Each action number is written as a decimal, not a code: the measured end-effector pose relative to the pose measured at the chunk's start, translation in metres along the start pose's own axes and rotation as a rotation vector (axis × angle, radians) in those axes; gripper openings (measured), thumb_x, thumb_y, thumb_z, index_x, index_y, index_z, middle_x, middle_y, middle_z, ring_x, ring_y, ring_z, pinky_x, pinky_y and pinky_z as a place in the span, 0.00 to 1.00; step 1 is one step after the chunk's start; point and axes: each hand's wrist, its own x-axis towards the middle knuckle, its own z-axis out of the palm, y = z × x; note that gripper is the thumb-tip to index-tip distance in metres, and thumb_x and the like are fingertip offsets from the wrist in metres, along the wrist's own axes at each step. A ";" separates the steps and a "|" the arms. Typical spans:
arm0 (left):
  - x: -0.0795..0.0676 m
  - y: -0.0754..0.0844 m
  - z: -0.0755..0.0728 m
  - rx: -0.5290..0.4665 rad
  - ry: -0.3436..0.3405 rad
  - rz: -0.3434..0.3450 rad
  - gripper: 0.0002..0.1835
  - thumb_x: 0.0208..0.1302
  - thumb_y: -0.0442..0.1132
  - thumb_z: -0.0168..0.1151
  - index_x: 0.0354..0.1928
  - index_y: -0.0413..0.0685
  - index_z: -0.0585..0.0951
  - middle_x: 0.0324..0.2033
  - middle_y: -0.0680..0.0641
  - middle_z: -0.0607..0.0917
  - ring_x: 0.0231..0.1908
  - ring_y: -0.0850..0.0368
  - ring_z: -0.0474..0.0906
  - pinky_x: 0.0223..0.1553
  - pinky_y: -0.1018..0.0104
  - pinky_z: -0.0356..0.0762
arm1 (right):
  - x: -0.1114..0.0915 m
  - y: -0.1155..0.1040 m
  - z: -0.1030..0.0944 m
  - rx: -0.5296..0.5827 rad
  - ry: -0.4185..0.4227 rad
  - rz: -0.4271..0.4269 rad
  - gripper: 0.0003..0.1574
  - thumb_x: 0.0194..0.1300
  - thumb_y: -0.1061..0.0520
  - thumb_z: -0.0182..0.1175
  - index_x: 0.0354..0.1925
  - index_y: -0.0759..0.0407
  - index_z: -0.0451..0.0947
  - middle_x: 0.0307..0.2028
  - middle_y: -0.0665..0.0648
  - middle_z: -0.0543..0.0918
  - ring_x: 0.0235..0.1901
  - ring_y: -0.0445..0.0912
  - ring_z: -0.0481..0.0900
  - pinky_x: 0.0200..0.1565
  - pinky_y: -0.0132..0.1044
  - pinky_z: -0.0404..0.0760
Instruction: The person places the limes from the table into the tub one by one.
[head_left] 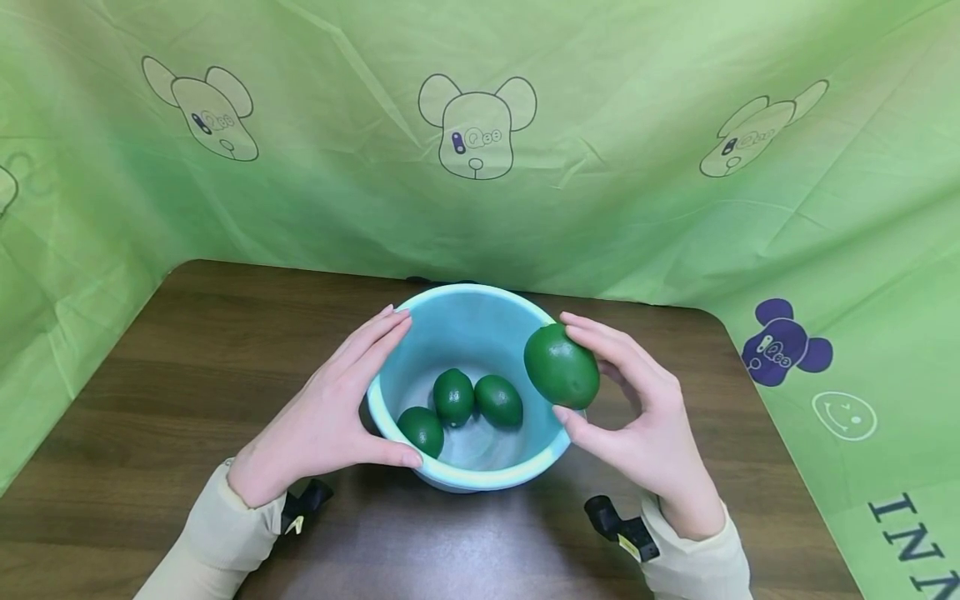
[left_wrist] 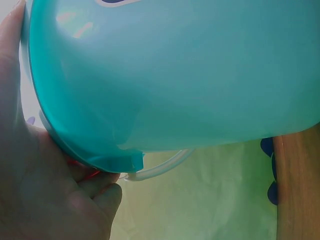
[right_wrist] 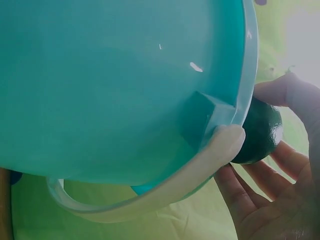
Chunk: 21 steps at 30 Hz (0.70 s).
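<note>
A light-blue bucket (head_left: 461, 478) stands upright on the table. Its left side is gripped by my left hand (head_left: 322, 408), thumb on the front rim and fingers along the far left rim. A glossy, oval green lime (head_left: 562, 367) is pinched between the thumb and fingers of my right hand (head_left: 648, 408), at the bucket's right rim. In the right wrist view, the rim partly hides this lime (right_wrist: 260, 132). Inside on the bucket's bottom lie three more limes: one at left (head_left: 421, 432), one in the middle (head_left: 453, 397) and one to its right (head_left: 498, 402).
The brown wooden table (head_left: 150, 400) has rounded far corners. Green cloth (head_left: 585, 225) with printed bear heads hangs behind and at both sides. A pale handle (right_wrist: 125, 207) hangs from the bucket on the far side. Dark wrist-camera mounts (head_left: 621, 528) sit at both cuffs.
</note>
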 end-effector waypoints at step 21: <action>-0.002 -0.001 0.003 0.011 0.012 0.007 0.66 0.31 0.72 0.70 0.73 0.52 0.53 0.71 0.55 0.50 0.69 0.57 0.43 0.61 0.53 0.59 | -0.003 0.000 0.008 -0.008 -0.056 -0.048 0.38 0.38 0.76 0.65 0.54 0.76 0.71 0.54 0.74 0.72 0.54 0.60 0.72 0.51 0.37 0.74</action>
